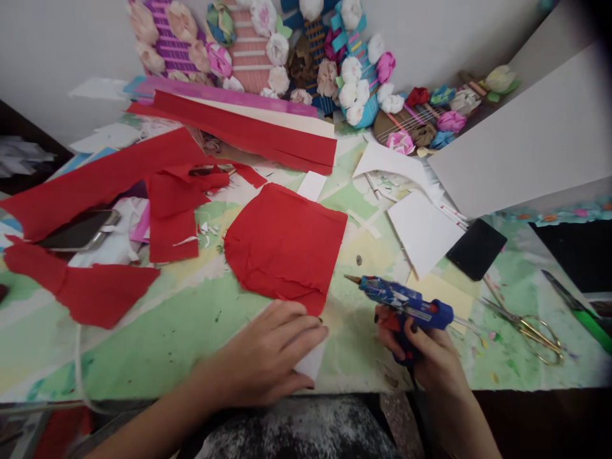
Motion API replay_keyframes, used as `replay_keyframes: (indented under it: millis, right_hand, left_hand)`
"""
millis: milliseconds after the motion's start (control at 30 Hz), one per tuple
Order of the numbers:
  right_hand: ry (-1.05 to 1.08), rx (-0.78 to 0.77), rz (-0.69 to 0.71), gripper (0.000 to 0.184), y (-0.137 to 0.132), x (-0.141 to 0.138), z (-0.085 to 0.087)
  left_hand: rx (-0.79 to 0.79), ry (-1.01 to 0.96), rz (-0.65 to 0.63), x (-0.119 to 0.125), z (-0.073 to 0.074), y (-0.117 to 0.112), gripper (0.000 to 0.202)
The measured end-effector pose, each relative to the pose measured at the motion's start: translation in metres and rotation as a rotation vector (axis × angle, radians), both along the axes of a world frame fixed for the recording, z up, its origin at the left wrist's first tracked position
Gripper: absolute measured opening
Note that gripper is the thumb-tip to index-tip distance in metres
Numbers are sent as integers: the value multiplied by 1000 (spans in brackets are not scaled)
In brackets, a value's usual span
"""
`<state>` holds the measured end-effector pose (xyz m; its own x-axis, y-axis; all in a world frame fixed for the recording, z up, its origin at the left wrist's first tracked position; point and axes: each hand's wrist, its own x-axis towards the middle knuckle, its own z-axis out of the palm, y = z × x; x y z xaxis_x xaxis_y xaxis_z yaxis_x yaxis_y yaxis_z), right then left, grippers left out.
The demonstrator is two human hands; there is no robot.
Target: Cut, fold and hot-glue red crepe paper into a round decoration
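Note:
In my right hand [425,350] is a blue hot glue gun [406,299], its nozzle pointing left and a clear glue stick showing at the back. My left hand [275,350] lies flat with its fingers stretched out, over the lower edge of a red crepe paper piece [287,242] and a white card [310,360]. That red piece has folded, crinkled edges on its left and bottom. The glue gun's tip is a short way to the right of the red paper and apart from it. Part of the white card is hidden under my left hand.
Red paper strips [248,131] and scraps [174,223] lie left and behind, around a phone [79,231]. To the right are a white card [425,233], a black square [477,248], gold-handled scissors [530,331] and a green-handled knife [578,309]. Flower-decorated crafts [248,51] lean on the wall.

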<state>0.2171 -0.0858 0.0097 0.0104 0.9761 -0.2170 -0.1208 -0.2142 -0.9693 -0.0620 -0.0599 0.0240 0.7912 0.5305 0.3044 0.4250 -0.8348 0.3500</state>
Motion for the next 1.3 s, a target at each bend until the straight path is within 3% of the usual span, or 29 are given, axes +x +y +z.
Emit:
replay_keyframes:
  millis: [133, 267, 333, 433, 600, 733, 967, 1300]
  right_hand:
    - [-329, -32, 132, 27, -2, -3, -8]
    - [-517, 176, 344, 21, 9, -21, -2]
    - [-529, 219, 438, 18, 16, -31, 5]
    - [-537, 218, 483, 20, 23, -42, 12]
    - [-508, 195, 463, 16, 22, -45, 10]
    - [-524, 173, 456, 14, 20, -42, 4]
    - [-522, 171, 446, 16, 20, -42, 1]
    - [-526, 189, 486, 16, 22, -48, 7]
  left_hand:
    - [-19, -55, 340, -60, -13, -11, 62]
    - [173, 11, 767, -111, -31, -5, 54]
    - [293, 93, 840, -117, -33, 1, 46]
    - [387, 43, 901, -98, -27, 4, 30]
    - [288, -164, 503, -30, -17, 3, 21]
    - [228, -208, 326, -2, -21, 7, 17]
    - [321, -215, 314, 1, -27, 11, 11]
    - [263, -253, 282, -1, -29, 6, 12]
